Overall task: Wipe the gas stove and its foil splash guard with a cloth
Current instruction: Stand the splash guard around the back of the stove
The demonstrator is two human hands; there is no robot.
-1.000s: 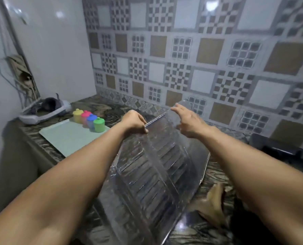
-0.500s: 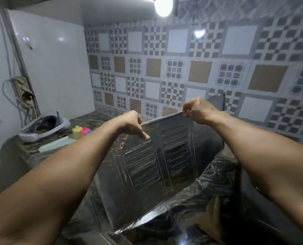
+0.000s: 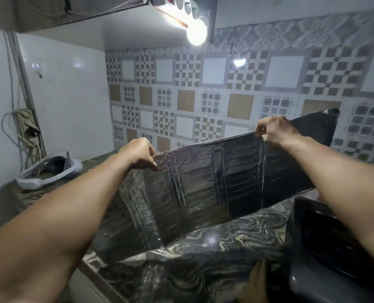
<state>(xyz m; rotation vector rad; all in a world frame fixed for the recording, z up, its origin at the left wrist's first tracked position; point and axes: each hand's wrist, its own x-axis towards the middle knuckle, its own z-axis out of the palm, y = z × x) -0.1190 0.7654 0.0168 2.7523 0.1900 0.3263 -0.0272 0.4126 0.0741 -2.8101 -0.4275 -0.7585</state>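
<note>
We see the foil splash guard (image 3: 225,182) held upright over the marbled table (image 3: 214,254), its bottom edge touching or just above it. Left hand (image 3: 138,153) pinches the guard's top edge at its left end, grip closed on foil. Right hand (image 3: 273,131) pinches the top edge further right, grip closed too. Gas stove (image 3: 325,248) just right of the guard. White headset (image 3: 50,173) well left of the guard, tiled wall (image 3: 203,95) behind it
</note>
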